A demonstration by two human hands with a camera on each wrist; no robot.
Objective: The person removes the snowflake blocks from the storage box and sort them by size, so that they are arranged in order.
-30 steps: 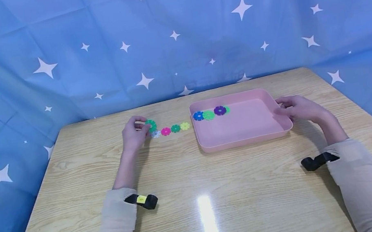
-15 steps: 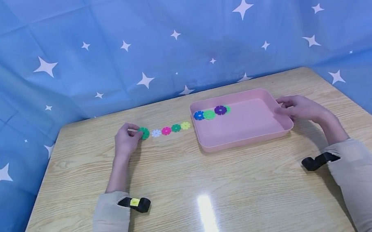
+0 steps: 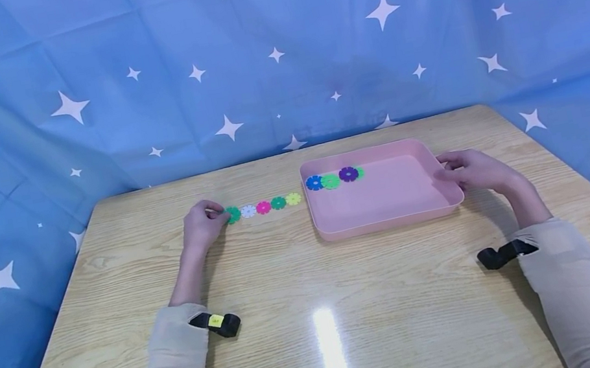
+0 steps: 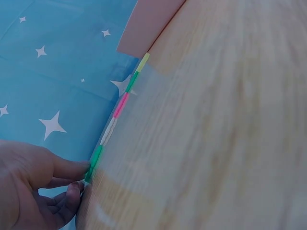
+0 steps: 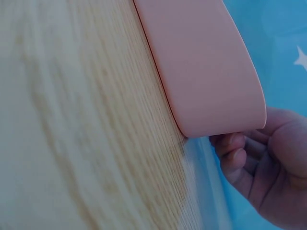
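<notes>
The right hand point(image 3: 476, 169) grips the tray point(image 3: 387, 204); left of it, the left hand point(image 3: 201, 228) pinches a green disc point(image 3: 235, 214), seemingly aligning it before release.

Left hand point(image 4: 29, 175) pinches near green piece point(image 4: 96, 158); thin, edge-on to me. Line runs on: white piece point(image 4: 109, 130), pink piece point(image 4: 121, 105), second green piece point(image 4: 132, 82), yellow piece point(image 4: 143, 62). Pink tray point(image 4: 148, 26) sits just past. Wood table point(image 4: 216, 120); starred blue cloth point(image 4: 57, 81) behind.
</notes>
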